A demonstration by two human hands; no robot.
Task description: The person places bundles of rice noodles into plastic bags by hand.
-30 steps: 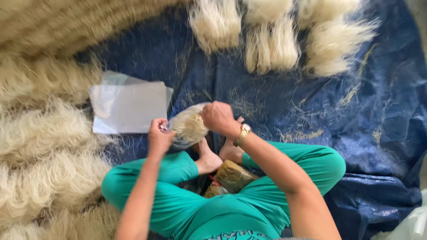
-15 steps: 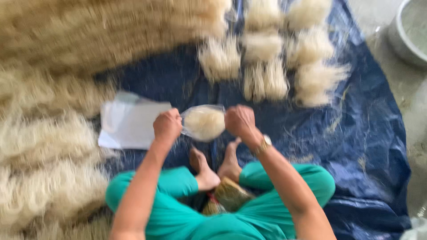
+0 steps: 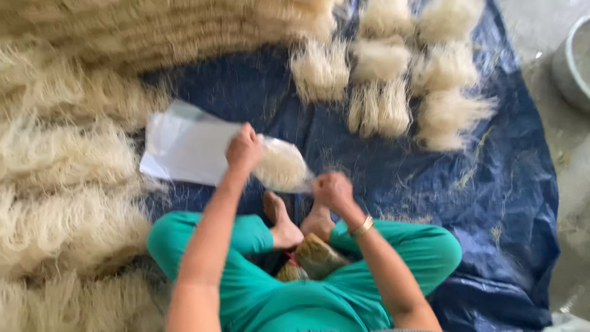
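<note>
Noodle bag (image 3: 281, 165) slants upper-left to lower-right, between left hand (image 3: 244, 149), right hand (image 3: 332, 190).

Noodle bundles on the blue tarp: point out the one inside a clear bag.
The bundle held between the left hand and right hand, wrapped in clear plastic. The bundles beyond lie bare on the tarp.

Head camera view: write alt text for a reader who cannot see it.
Seated cross-legged on a blue tarp, a person holds a clear bag of pale noodles between left hand and right hand. Noodle bundles lie ahead, with flat plastic bags at left.
</note>
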